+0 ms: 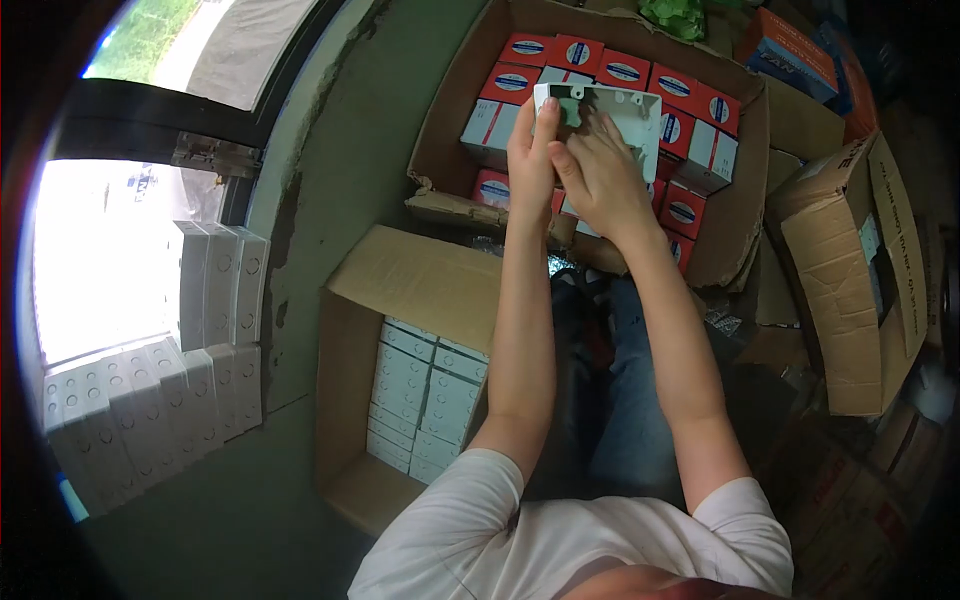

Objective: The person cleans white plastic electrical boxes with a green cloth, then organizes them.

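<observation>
A shallow white plastic electrical back box [648, 125] is held up, hollow side toward me, over a carton of red boxes. My left hand [533, 155] grips its left edge, with the thumb along the side wall. My right hand [605, 180] reaches over the lower edge into the hollow. Its fingers are stretched out and the thumb stands apart; the fingertips are partly blurred. A pale green patch [570, 110] shows inside near the left wall. What the right fingertips touch cannot be made out.
The large open carton [440, 130] holds several red-and-white boxes [625, 68]. Left of my legs, another open carton [345, 390] contains stacked white back boxes [400, 375]. More white boxes [150, 400] are stacked on the window sill. A torn carton [830, 290] stands at the right.
</observation>
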The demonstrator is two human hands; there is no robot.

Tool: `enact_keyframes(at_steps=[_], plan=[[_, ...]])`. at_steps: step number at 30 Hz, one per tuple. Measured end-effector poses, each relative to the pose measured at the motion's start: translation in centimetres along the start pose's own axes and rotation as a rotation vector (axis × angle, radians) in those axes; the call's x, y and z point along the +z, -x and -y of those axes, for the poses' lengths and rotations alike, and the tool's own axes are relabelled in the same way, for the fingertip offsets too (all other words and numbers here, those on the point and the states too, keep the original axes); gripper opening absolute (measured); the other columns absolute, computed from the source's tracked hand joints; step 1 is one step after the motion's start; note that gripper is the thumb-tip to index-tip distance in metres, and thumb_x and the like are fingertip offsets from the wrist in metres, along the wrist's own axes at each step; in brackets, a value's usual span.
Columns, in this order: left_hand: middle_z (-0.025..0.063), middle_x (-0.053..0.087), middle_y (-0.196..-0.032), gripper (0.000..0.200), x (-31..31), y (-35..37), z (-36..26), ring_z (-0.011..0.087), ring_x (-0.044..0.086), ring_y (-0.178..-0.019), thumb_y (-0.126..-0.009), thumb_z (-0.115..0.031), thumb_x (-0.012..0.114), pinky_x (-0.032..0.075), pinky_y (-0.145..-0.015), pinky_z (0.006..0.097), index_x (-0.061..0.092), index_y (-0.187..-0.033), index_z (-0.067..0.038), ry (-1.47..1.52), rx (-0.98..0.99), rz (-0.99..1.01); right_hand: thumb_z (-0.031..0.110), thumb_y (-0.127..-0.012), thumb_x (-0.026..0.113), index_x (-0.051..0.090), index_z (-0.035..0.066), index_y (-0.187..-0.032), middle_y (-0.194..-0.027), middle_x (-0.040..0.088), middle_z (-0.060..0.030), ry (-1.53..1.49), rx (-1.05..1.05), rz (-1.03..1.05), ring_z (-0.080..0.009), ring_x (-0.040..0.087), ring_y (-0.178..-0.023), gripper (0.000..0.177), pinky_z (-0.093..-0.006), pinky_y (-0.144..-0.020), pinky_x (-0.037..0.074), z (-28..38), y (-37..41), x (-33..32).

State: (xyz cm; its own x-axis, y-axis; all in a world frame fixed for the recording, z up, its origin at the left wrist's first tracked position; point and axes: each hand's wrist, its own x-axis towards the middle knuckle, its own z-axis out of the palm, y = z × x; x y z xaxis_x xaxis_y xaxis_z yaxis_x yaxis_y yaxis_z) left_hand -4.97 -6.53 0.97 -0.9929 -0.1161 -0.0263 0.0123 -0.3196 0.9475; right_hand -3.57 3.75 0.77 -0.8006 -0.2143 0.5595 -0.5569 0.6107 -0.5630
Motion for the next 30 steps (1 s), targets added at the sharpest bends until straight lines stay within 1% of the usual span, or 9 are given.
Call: enact_keyframes(at_steps=[3, 6, 9, 12, 19, 23, 25, 28, 30], plan=[[0.0012, 0.059, -0.095, 0.035, 0.1, -0.1, 0.7, 0.0101, 0.053, -0.084, -0.099, -0.039, 0.047, 0.044, -0.076, 0.0263, 0.060, -0.107, -0.007, -0.014, 0.030, -0.037, 0.044, -0.100, 0.031, 0.065, -0.001, -0.093, -0.106, 0.064, -0.0239, 0.015, -0.011, -0.034, -0.0424, 0.055, -0.110, 0.057, -0.0472, -0.106, 0.034, 0.5, -0.1, 0.1], [0.0039, 0.060, -0.099, 0.037, -0.8, -0.6, 1.5, 0.0122, 0.056, -0.089, -0.098, -0.039, 0.046, 0.045, -0.078, 0.0284, 0.059, -0.108, -0.006, 0.099, 0.051, -0.092, 0.043, -0.101, 0.032, 0.065, -0.002, -0.085, -0.090, 0.066, -0.0220, -0.276, 0.097, 0.186, -0.0402, 0.061, -0.093, 0.058, -0.0450, -0.094, 0.044, 1.8, -0.6, -1.7], [0.0047, 0.060, -0.101, 0.040, -1.2, -0.7, 1.3, 0.0135, 0.056, -0.091, -0.097, -0.042, 0.046, 0.045, -0.079, 0.0292, 0.059, -0.108, -0.006, 0.107, 0.077, -0.122, 0.041, -0.101, 0.032, 0.063, -0.001, -0.077, -0.075, 0.064, -0.0192, -0.236, 0.133, 0.268, -0.0384, 0.062, -0.078, 0.058, -0.0445, -0.077, 0.049, 2.2, -0.1, -1.9], [0.0050, 0.059, -0.103, 0.042, -1.1, -0.5, 1.6, 0.0139, 0.056, -0.092, -0.097, -0.043, 0.047, 0.045, -0.079, 0.0287, 0.058, -0.112, -0.005, 0.010, 0.103, -0.121, 0.041, -0.101, 0.032, 0.062, 0.000, -0.074, -0.072, 0.063, -0.0180, -0.224, 0.168, 0.264, -0.0375, 0.061, -0.077, 0.058, -0.0450, -0.070, 0.048, 1.9, -0.5, -2.3], [-0.0044, 0.050, -0.081, 0.028, 0.3, -0.1, 0.6, 0.0053, 0.044, -0.072, -0.100, -0.035, 0.047, 0.037, -0.063, 0.0228, 0.056, -0.092, -0.010, 0.132, 0.056, -0.173, 0.041, -0.100, 0.036, 0.062, 0.003, -0.072, -0.071, 0.063, -0.0150, 0.007, 0.127, 0.078, -0.0350, 0.061, -0.074, 0.054, -0.0451, -0.069, 0.047, -0.2, -0.2, -1.6], [-0.0016, 0.057, -0.090, 0.031, -0.6, 0.2, 0.5, 0.0066, 0.052, -0.080, -0.100, -0.036, 0.047, 0.042, -0.072, 0.0231, 0.059, -0.103, -0.008, 0.072, 0.008, -0.140, 0.039, -0.098, 0.043, 0.064, 0.005, -0.070, -0.072, 0.064, -0.0149, 0.132, 0.162, 0.035, -0.0339, 0.062, -0.072, 0.049, -0.0442, -0.068, 0.048, -1.0, -0.1, -1.6], [-0.0005, 0.058, -0.093, 0.032, -0.3, 0.2, 0.3, 0.0067, 0.052, -0.085, -0.099, -0.034, 0.048, 0.043, -0.077, 0.0230, 0.058, -0.109, -0.005, 0.018, 0.143, -0.058, 0.038, -0.098, 0.047, 0.064, 0.004, -0.070, -0.071, 0.064, -0.0157, 0.138, 0.143, 0.013, -0.0340, 0.062, -0.070, 0.047, -0.0416, -0.066, 0.048, -0.9, -0.3, -1.7], [-0.0005, 0.058, -0.096, 0.029, -0.1, 0.1, -0.4, 0.0074, 0.050, -0.088, -0.099, -0.028, 0.051, 0.043, -0.079, 0.0242, 0.057, -0.110, -0.003, -0.092, 0.335, 0.036, 0.037, -0.098, 0.047, 0.063, 0.003, -0.069, -0.067, 0.061, -0.0170, -0.232, 0.408, -0.114, -0.0327, 0.061, -0.064, 0.047, -0.0374, -0.060, 0.045, -1.2, 0.2, -1.4], [0.0065, 0.062, -0.094, 0.033, -0.7, 0.4, 0.1, 0.0119, 0.055, -0.088, -0.097, -0.031, 0.053, 0.045, -0.078, 0.0289, 0.054, -0.114, -0.003, -0.237, 0.334, 0.023, 0.042, -0.099, 0.045, 0.063, 0.001, -0.074, -0.060, 0.056, -0.0086, -0.559, 0.601, -0.290, -0.0184, 0.059, -0.062, 0.051, -0.0375, -0.058, 0.043, -2.0, 0.3, -1.5]])
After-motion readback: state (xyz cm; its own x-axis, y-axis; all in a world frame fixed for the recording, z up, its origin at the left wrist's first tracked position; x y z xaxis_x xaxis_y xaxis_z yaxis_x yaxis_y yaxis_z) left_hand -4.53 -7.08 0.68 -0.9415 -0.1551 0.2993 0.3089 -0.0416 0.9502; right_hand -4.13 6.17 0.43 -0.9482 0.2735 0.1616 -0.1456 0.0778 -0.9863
